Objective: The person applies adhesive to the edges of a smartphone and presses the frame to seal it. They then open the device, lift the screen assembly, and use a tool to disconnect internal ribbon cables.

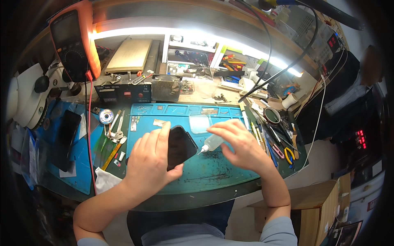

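A dark smartphone (180, 145) is gripped by its edges in my left hand (150, 158), tilted above the blue-green work mat (217, 172). Between the thumb and fingers of my right hand (242, 145) is a small translucent dropper bottle (212, 142). Its thin nozzle points left and down, close to the phone's right edge; whether it touches I cannot tell. Behind the bottle, a clear square plastic box (199, 124) lies on the mat.
An orange multimeter (76, 43) hangs at upper left, its red lead running down past the mat. Another dark phone (67, 139) lies at left. Pliers (289, 155), tweezers and several other tools line the right side. A solder spool (106, 116) sits left of the mat. Someone stands at far right.
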{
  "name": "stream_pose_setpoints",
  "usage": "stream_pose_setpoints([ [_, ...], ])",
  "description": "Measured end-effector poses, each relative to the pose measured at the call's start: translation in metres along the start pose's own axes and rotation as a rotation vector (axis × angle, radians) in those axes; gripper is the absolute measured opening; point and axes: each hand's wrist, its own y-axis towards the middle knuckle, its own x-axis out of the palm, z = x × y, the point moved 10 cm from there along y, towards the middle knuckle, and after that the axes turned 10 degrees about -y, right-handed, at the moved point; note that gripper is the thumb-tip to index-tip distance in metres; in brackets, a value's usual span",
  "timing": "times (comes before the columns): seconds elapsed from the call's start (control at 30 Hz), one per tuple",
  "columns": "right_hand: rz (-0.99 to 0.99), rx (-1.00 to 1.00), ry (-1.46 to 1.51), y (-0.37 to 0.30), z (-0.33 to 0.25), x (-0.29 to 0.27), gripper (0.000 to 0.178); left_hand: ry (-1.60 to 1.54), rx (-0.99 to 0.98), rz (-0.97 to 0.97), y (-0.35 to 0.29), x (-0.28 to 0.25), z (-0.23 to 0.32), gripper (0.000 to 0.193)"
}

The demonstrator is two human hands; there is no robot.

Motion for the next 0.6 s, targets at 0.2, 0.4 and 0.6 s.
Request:
stream_pose_setpoints([
  [0.2, 0.034, 0.049, -0.069, -0.007, 0.009, 0.001, 0.046, 0.004, -0.012, 0.072, 0.002, -0.011, -0.008, 0.095],
  [0.4, 0.141, 0.575, 0.438, -0.026, 0.091, 0.034, 0.049, -0.044, -0.022, 0.039, 0.001, -0.004, -0.009, 0.096],
  [0.6, 0.179, 0.557, 0.275, -0.028, 0.078, 0.025, 0.052, -0.069, -0.030, 0.004, -0.001, 0.000, -0.009, 0.096],
])
